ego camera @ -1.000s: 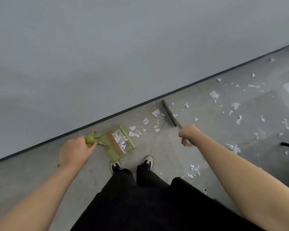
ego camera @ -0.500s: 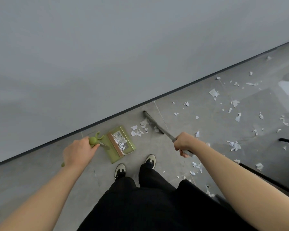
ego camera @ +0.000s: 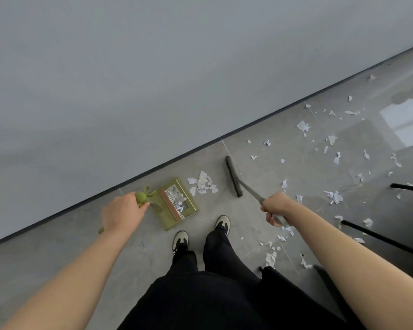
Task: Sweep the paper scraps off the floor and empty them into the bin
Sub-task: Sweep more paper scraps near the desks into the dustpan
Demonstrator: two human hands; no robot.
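Paper scraps across grey floor

Grey tiled floor under scattered paper scraps, green dustpan.

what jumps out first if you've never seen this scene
White paper scraps litter the grey floor on the right, with a small swept pile at the mouth of the green dustpan near the wall. The left hand grips the dustpan's handle; the right hand grips a dark broom just right of the pile.
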